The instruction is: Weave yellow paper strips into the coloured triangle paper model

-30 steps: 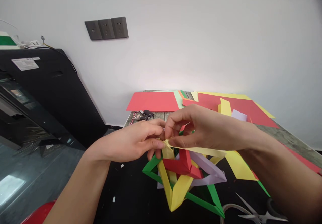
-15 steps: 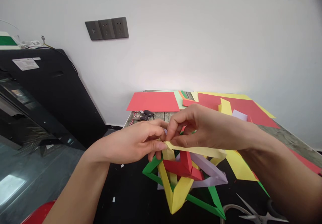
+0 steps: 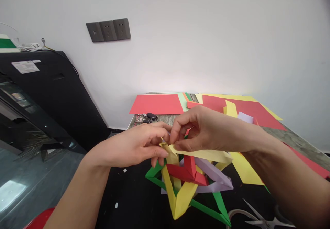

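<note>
An open framework of folded paper strips point(image 3: 188, 175) in green, yellow, red and lilac sits on the black surface below my hands. Along its top runs a pale yellow paper strip point(image 3: 206, 155). My right hand point(image 3: 192, 129) pinches that strip near its left end, thumb below and fingers curled above. Close beside it, my left hand point(image 3: 144, 145) is closed on the end of another pale yellow strip point(image 3: 172, 157), which slopes down into the framework. The two strip ends meet or nearly meet between my fingertips; whether they touch is partly hidden.
Red paper sheets point(image 3: 156, 104) and yellow paper point(image 3: 246, 170) lie around the table. Open scissors point(image 3: 265, 218) and a roll of tape point(image 3: 241, 213) are at the lower right. Keys point(image 3: 151, 116) rest behind my left hand. A black cabinet point(image 3: 59, 95) stands on the left.
The two pale yellow strip ends have come slightly apart, and the left one's folded tip now shows more. My hands have barely moved.
</note>
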{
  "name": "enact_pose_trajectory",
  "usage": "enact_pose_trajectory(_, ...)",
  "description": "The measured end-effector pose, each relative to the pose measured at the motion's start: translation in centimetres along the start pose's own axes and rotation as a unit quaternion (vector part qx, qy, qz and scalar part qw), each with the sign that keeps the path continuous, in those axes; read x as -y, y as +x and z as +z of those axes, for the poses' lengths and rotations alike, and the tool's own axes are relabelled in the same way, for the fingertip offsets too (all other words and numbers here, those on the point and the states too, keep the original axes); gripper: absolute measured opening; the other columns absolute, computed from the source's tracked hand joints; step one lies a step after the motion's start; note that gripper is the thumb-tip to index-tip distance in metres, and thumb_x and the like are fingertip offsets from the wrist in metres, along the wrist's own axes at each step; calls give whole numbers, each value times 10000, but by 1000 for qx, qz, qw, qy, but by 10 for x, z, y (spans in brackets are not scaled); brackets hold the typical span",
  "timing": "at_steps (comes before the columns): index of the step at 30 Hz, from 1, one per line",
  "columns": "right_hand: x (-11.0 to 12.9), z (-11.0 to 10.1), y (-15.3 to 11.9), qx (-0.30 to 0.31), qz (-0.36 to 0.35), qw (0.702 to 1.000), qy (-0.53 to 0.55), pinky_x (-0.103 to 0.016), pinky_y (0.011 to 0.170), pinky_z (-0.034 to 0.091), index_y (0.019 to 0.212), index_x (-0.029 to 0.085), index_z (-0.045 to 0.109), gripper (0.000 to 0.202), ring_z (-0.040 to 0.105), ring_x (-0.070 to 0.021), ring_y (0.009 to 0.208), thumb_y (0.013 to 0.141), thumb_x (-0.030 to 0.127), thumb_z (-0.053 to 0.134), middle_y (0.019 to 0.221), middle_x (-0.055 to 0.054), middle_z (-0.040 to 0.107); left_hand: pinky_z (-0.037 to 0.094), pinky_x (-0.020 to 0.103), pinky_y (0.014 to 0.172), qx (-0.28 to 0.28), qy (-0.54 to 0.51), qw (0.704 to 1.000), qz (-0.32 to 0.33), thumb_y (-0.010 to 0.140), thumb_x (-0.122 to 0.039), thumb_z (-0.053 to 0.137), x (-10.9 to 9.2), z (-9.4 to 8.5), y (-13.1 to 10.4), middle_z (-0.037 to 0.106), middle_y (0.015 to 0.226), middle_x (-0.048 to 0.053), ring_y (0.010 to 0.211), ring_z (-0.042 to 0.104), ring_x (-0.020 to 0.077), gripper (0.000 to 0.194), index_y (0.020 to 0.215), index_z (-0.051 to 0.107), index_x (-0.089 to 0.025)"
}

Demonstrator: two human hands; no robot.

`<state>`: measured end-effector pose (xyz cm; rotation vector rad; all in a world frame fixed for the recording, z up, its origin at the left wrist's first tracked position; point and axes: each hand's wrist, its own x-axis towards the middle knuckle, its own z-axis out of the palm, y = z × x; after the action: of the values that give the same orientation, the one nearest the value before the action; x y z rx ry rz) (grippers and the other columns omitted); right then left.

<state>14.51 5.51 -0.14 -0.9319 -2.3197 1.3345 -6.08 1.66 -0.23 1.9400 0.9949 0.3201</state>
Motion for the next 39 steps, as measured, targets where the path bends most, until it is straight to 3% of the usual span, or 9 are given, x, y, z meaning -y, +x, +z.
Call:
enact_pose_trajectory(5, -1, 0, -1, -9, 7, 1000, -6, -170, 488, 437, 751, 213, 707, 110, 552, -64, 547, 697, 131, 657, 642, 60, 647, 531, 247, 612, 9, -10, 1000, 18, 906, -118, 477, 5, -5, -1, 583, 1020, 41, 658, 626, 99, 157, 991, 603, -157)
enact_pose_trajectory(10, -2, 0, 0, 6, -6, 1000, 2, -179, 550, 475, 779, 215, 713, 92, 591, -81, 624, 718, 167, 662, 695, 44, 683, 539, 238, 641, -15, -24, 997, 66, 890, -90, 497, 8, -9, 2, 604, 1053, 43, 630, 620, 75, 183, 760, 616, -141)
enact_pose_trajectory(13, -3, 0, 0, 6, -11, 1000, 0, -185, 569, 485, 790, 210, 702, 77, 603, -85, 643, 733, 177, 662, 728, 36, 694, 556, 250, 631, -22, -65, 996, 51, 857, -104, 564, 11, -10, 4, 621, 1039, 53, 628, 638, 89, 101, 821, 652, -138)
enact_pose_trajectory(16, -3, 0, -1, 7, -21, 1000, -3, -192, 585, 495, 803, 213, 690, 83, 614, -91, 665, 740, 173, 657, 754, 34, 693, 558, 248, 609, -24, -117, 992, 31, 824, -111, 615, 14, -10, 6, 654, 918, 37, 639, 651, 110, 129, 938, 662, -148)
enact_pose_trajectory(21, -2, 1, -6, 5, -46, 998, -32, -200, 584, 494, 783, 226, 676, 94, 609, -88, 649, 759, 151, 625, 732, 55, 672, 523, 208, 586, -29, -154, 987, 28, 744, -62, 682, 17, -9, 12, 655, 751, -15, 630, 635, 98, 151, 858, 668, -160)
enact_pose_trajectory(27, 7, 8, -17, -50, -58, 991, -108, -204, 599, 482, 774, 249, 690, 175, 613, -91, 685, 774, 110, 584, 744, 71, 684, 499, 233, 647, -3, -146, 988, 54, 699, -131, 778, 24, -12, 19, 663, 846, 11, 739, 627, 116, 208, 868, 658, -149)
enact_pose_trajectory(33, 12, 17, -25, -111, -17, 984, -141, -257, 595, 479, 728, 259, 709, 75, 638, -135, 687, 754, 195, 678, 752, 40, 702, 509, 232, 597, 4, -183, 982, 49, 694, -129, 776, 27, -11, 24, 642, 843, 5, 712, 661, 127, 229, 852, 610, -148)
enact_pose_trajectory(39, 14, 21, -30, -151, -54, 971, -178, -259, 587, 464, 714, 241, 727, 156, 627, -137, 672, 752, 116, 642, 755, 4, 701, 518, 218, 570, 8, -189, 982, 24, 727, -131, 743, 21, -6, 23, 670, 848, 17, 721, 689, 141, 237, 888, 572, -166)
